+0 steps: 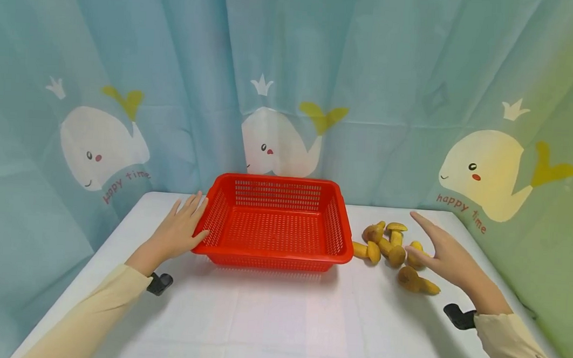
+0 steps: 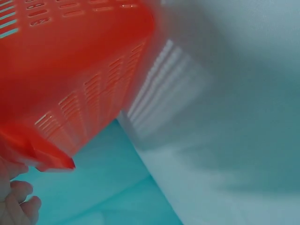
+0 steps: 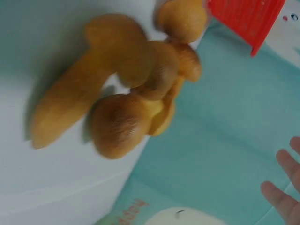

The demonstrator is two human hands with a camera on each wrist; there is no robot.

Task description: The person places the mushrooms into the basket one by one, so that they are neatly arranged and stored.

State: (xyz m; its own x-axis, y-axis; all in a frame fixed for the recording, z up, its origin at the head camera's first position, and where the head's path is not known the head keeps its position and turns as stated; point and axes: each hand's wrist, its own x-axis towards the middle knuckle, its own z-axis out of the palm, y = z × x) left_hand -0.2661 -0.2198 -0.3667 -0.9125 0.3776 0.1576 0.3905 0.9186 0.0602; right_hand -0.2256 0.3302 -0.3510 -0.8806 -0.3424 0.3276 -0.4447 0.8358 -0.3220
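A red plastic basket with slotted walls stands on the white table. My left hand is at its left rim, fingers extended and thumb reaching over the edge. In the left wrist view, fingertips show close under the basket's rim. Several yellow-brown mushrooms lie in a loose group right of the basket. Over their right side hovers my right hand, thumb and fingers apart, holding nothing. The nearest mushroom lies in front of the group with its stem pointing right.
Blue-green curtains printed with whales hang behind and beside the table. The basket's back edge is near the table's far edge. One mushroom lies right against the basket's right side in the head view.
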